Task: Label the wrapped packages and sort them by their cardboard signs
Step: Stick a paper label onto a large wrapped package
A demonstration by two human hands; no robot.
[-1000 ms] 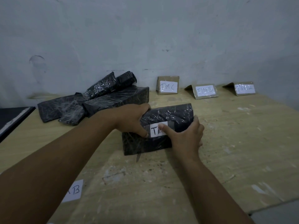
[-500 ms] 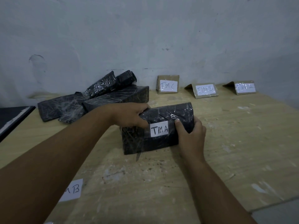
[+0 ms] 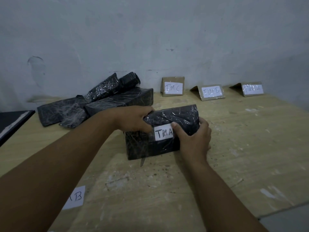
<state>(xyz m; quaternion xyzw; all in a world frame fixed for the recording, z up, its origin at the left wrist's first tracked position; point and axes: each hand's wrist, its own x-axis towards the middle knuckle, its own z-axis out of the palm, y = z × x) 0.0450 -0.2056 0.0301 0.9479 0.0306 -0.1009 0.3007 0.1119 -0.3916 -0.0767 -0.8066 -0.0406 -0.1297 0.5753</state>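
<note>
In the head view, a black wrapped package (image 3: 177, 117) stands on the wooden table (image 3: 242, 148), near the middle, in front of the person. On its front face there is a white label (image 3: 164, 133) with the letters "TIM A".

The left hand (image 3: 133, 120) grips the upper left corner of this package, with the fingers curled over the top edge and the thumb on the front face, just beside the label. The right hand (image 3: 194, 138) holds the right end of the package. Its fingers are wrapped around the far side, and its thumb lies on the right edge of the label.

Behind the left hand, a pile of other black wrapped packages (image 3: 100, 104) lies near the wall (image 3: 150, 39); some of them lean on each other.

Three folded cardboard signs stand in a row along the wall, to the right of the pile. The first sign (image 3: 173, 87) reads "TIM C" and the second sign (image 3: 211, 91) reads "TIM B". The text on the third sign (image 3: 251, 89) is too blurred to read.

A loose paper label (image 3: 75, 197) lies flat on the near left part of the table, partly hidden by the left forearm; only a "B" is clear. A dark flat object (image 3: 11, 121) is at the left edge.
</note>
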